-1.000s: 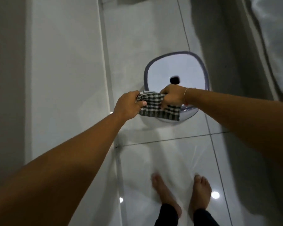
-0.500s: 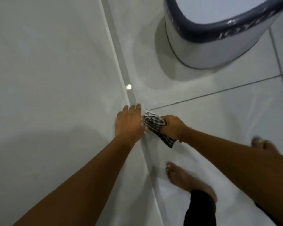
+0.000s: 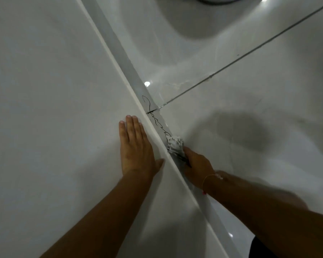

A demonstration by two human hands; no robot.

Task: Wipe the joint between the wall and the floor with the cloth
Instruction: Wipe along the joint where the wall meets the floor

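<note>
The wall-floor joint [image 3: 128, 66] runs as a grey strip diagonally from the top middle down to the lower right. Black scribbled marks [image 3: 153, 112] lie along it. My right hand [image 3: 198, 168] is closed on the bunched checked cloth [image 3: 174, 145], which is pressed onto the joint just below the marks. My left hand [image 3: 136, 148] lies flat on the white wall [image 3: 45, 108], fingers together, beside the joint and apart from the cloth.
The glossy white floor tiles [image 3: 250, 90] have a dark grout line [image 3: 241, 56] that meets the joint at the marks. The base of a white bin [image 3: 218, 0] shows at the top edge, casting a shadow. A dark trouser leg [image 3: 259, 248] is at the bottom right.
I have crouched close to the floor, so the bin has slid out of view at the top. Both hands let the cloth down; the left went flat on the wall, the right pressed the cloth onto the joint.
</note>
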